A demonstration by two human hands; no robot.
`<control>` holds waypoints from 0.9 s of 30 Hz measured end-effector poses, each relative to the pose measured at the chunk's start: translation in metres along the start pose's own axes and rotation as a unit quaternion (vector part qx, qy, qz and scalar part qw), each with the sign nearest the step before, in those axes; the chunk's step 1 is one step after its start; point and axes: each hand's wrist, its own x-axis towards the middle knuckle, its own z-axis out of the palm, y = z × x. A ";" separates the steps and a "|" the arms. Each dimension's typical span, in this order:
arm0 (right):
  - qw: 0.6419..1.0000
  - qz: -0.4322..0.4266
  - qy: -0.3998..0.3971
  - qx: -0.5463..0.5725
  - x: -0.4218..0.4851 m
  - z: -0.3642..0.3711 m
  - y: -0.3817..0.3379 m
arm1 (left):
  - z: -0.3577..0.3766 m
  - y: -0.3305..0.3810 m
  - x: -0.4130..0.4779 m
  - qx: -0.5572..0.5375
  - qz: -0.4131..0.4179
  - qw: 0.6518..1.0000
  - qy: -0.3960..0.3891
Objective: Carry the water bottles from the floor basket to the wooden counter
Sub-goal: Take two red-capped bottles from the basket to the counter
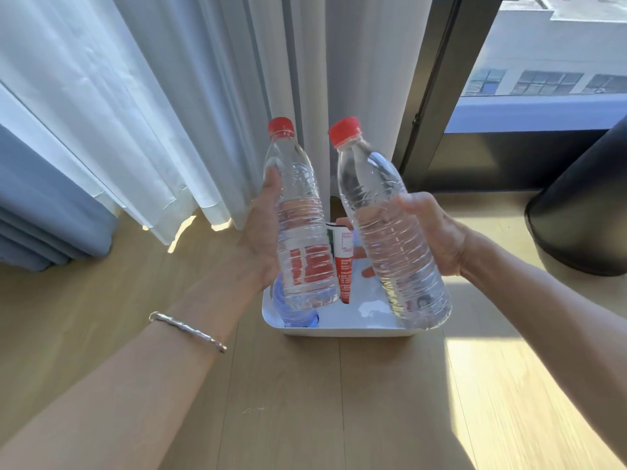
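My left hand (259,232) grips a clear water bottle (298,212) with a red cap and a red label, held upright above the basket. My right hand (432,232) grips a second clear red-capped bottle (390,232), tilted with its cap leaning left. Both bottles hang over a white basket (339,329) on the wooden floor. Inside the basket lies another bottle with a bluish tint (288,308) at the left, partly hidden behind the held bottle. The wooden counter is out of view.
White sheer curtains (152,113) and a blue curtain (40,205) hang at the left and behind. A dark window frame (437,96) stands at the right, with a black round object (583,205) on the floor beside it. Wooden floor (305,401) stretches in front.
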 end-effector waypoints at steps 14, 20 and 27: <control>0.983 0.075 0.114 -0.120 -0.002 -0.019 0.028 | -0.025 0.010 0.007 -0.104 0.025 0.994 0.028; 0.975 0.076 0.132 -0.159 -0.002 -0.014 0.033 | -0.014 -0.004 0.003 -0.025 0.022 0.999 0.033; 0.984 -0.001 0.168 -0.058 0.003 0.003 0.025 | -0.009 -0.011 0.001 0.026 0.024 0.999 -0.002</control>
